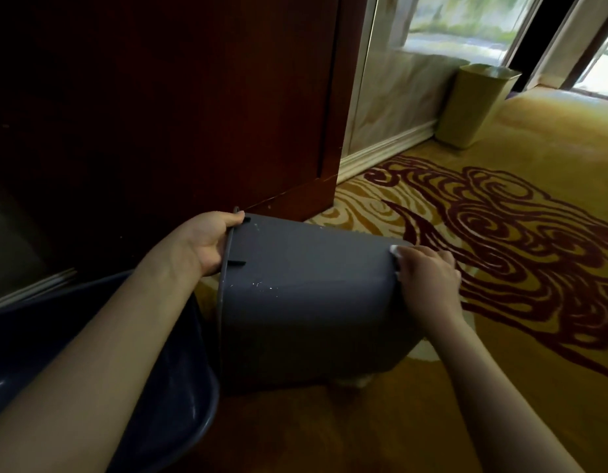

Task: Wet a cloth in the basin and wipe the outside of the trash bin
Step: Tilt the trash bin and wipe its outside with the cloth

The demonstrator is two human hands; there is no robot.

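Here, on patterned carpet, a tipped grey bin is gripped at its rim by the left hand, while a white cloth is pressed against its base by the closed right hand.

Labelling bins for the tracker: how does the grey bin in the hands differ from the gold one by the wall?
The grey trash bin is tipped on its side; the gold bin stands upright. The grey one is gripped at its rim by the left hand, with the right hand pressing a white cloth at its base; the gold one is untouched. Grey looks round, gold square-sided. Both are open-topped and tapered.
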